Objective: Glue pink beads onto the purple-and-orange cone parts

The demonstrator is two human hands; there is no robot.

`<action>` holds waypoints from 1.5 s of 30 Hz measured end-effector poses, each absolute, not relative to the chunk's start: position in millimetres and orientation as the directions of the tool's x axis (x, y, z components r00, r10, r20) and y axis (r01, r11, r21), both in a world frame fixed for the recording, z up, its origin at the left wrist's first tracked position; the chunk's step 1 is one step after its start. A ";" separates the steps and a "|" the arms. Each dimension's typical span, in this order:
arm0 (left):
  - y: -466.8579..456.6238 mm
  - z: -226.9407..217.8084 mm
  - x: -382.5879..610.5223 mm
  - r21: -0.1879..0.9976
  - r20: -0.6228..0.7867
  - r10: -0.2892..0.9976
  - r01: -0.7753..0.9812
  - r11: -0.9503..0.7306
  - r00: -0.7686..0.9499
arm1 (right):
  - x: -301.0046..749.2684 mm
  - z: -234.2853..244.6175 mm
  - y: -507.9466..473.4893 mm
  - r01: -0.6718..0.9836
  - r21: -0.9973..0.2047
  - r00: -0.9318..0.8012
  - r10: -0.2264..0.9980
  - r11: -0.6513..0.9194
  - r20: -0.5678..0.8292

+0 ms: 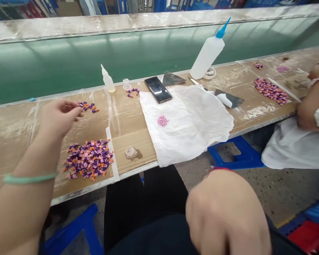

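Note:
My left hand [59, 116] hovers over the cardboard-covered bench [13, 127], fingers curled together in a loose pinch beside a small cluster of purple and orange pieces [88, 106]. Whether anything is between the fingertips I cannot see. A larger pile of the same purple, pink and orange pieces [88, 159] lies just below that hand. My right hand [227, 212] rests low over my lap, its back to the camera and its fingers hidden. A white cloth [187, 122] with a small pink clump [162, 120] on it lies between the two hands.
A phone [158, 89], a small glue bottle [107, 80], a large squeeze bottle with a blue nozzle [208, 52] and a clear cap [131, 152] sit on the bench. Another person's arm [312, 97] works at the right near another pile [271, 90]. Blue stools [238, 152] stand below.

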State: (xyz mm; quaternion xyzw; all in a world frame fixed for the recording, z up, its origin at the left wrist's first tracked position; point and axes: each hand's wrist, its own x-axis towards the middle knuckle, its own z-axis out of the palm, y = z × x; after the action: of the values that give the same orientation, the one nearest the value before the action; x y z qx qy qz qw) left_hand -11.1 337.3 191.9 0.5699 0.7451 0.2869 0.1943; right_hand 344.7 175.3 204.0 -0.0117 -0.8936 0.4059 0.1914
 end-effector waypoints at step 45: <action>164.0 151.5 58.2 0.998 -0.068 0.973 0.003 0.069 0.222 | 361.2 128.3 297.3 0.841 -0.445 -0.314 0.948 0.307 0.060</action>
State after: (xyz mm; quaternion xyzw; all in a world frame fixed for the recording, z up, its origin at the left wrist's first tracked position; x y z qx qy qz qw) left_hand 58.2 164.0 151.5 0.5340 0.4566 0.4249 0.5709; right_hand 361.2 297.3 128.3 -0.5641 -0.7927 0.1687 0.1577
